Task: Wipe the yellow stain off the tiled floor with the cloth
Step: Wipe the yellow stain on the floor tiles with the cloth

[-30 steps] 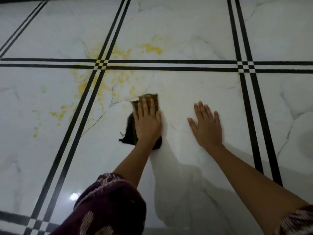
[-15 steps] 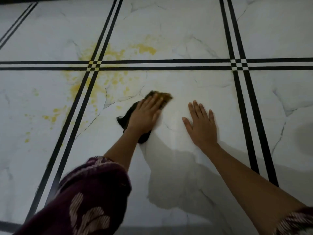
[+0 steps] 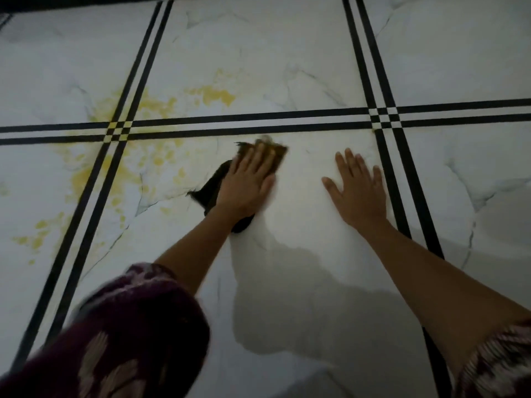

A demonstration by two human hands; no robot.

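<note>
Two hands in view, one cloth, one stain field. Your left hand (image 3: 248,179) is flat, palm down, fingers straight, pressing the cloth (image 3: 218,185) onto the tiled floor (image 3: 316,81); it pins rather than grips. The cloth is dark with a brownish front edge just below the horizontal double black line (image 3: 244,123); most of it is hidden under your palm, so its full shape is unclear. Your right hand (image 3: 359,191) is open, fingers spread, flat on bare tile, holding nothing, near the right vertical line pair. The yellow stain (image 3: 155,104) is scattered in many blotches around the left line crossing, well left of the cloth, not touching it. Two patterned maroon sleeves (image 3: 129,334), both cut off by the frame edge. The left hand and sleeve are motion-blurred. A dark strip runs along the top edge; can't tell what it is.
</note>
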